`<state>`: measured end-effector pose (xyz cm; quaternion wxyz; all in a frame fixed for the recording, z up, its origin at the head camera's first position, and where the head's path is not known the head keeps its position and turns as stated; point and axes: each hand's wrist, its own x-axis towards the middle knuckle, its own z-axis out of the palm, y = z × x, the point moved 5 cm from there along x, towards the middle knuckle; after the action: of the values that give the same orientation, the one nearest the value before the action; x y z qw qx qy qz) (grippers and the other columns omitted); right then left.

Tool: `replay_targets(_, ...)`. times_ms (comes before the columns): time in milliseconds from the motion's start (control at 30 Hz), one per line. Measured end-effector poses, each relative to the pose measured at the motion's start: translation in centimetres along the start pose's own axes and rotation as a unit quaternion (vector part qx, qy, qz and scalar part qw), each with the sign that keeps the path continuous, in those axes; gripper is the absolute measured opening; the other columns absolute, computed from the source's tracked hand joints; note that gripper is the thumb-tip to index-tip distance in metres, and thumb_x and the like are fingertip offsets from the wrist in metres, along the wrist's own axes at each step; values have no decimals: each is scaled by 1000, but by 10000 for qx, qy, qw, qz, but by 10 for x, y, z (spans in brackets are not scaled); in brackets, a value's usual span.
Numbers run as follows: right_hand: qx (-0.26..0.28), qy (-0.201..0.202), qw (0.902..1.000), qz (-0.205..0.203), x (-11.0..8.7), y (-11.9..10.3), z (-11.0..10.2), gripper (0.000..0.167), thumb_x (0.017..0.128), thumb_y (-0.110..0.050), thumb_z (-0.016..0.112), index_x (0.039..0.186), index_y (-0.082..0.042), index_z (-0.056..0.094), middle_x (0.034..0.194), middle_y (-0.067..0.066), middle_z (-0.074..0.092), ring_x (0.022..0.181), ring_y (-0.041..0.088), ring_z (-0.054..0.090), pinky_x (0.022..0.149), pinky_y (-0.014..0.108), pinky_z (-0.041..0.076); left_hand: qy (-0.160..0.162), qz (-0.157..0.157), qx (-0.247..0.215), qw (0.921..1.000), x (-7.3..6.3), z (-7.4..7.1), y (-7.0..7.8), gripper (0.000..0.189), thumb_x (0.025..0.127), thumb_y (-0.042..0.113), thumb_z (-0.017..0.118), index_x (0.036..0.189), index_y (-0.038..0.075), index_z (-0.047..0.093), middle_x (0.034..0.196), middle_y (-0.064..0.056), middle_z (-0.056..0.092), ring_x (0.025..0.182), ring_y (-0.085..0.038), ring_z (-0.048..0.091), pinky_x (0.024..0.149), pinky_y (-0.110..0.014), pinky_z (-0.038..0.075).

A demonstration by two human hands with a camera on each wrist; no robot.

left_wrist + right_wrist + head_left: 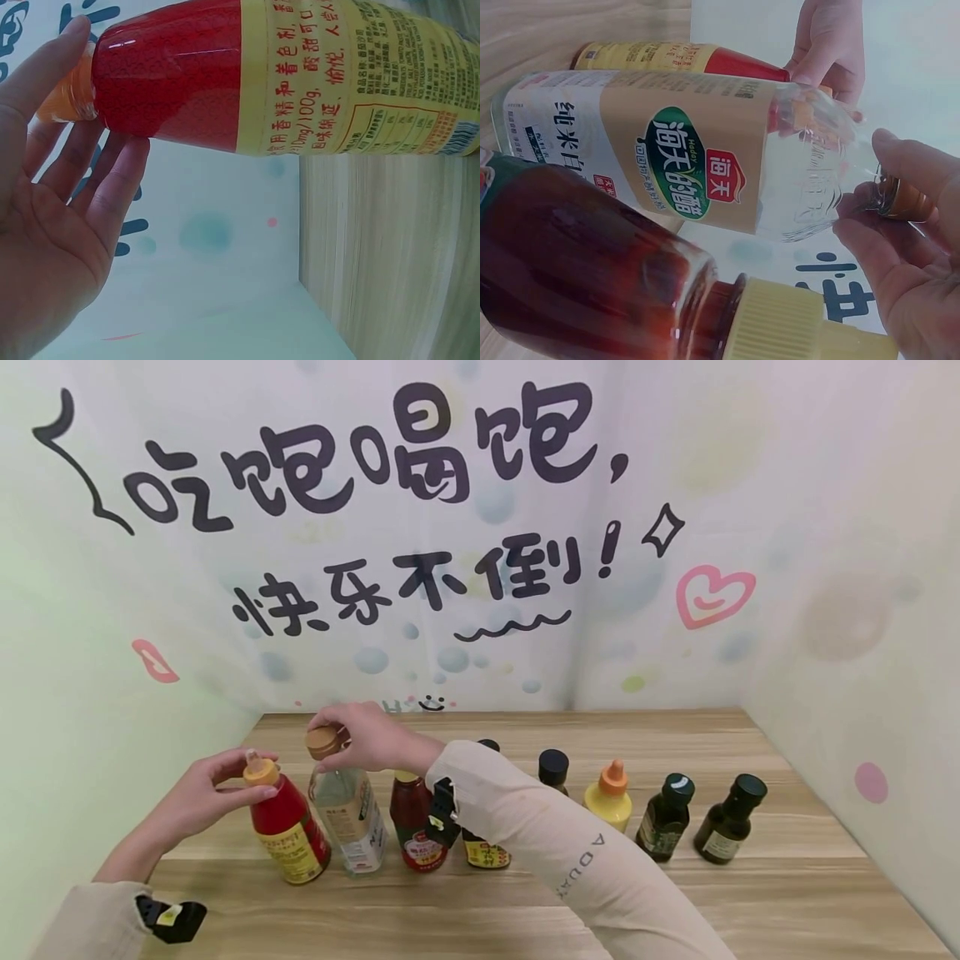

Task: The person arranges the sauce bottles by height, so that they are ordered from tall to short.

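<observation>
My left hand [197, 793] pinches the neck of a red ketchup bottle [291, 828], thumb on one side and fingers on the other, just by its orange cap [71, 90]. The bottle has a yellow label and leans slightly in the head view. Beside it, my right hand [378, 739] grips a clear glass vinegar bottle [682, 150] at the neck, under its brown cap [324, 742]. Close to the right hand is a dark red sauce bottle [592, 255] with a pale yellow cap [772, 322]; my right forearm partly covers it in the head view.
A dark bottle with a yellow label [487, 853] is partly hidden by the right sleeve. Further right stand a black-capped bottle [553, 768], a yellow squeeze bottle [609, 806] and two small dark bottles [663, 827], [724, 831]. A printed curtain hangs behind the wooden table [817, 893].
</observation>
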<state>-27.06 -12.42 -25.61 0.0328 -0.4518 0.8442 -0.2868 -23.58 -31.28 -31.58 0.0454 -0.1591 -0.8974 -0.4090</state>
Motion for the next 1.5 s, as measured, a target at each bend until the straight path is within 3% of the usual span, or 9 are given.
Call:
replay_targets(900,-149,-102,9998,70,1,-1,-2,41,76,-21,70,113,-11,56,95,-5,56,80,2,49,66,10,39,-7,-124,-117,9999,0,0,-2,40,83,18,63,116,-1,51,102,6,59,88,1,54,65,-29,51)
replay_targets(1167,-112,-4,9999,-9,-1,-1,-2,41,77,-20,70,115,-11,57,96,-5,57,81,2,49,67,10,38,1,-106,-130,9999,-1,2,-2,41,83,16,62,117,-3,51,102,13,57,88,4,53,65,-27,51)
replay_targets(1500,-118,5,9998,-161,-1,-3,-5,38,76,-19,70,111,-10,60,92,-5,57,78,3,49,64,10,38,44,-37,-49,10000,-1,1,-3,41,83,17,63,117,-3,51,102,10,58,88,3,53,65,-27,51)
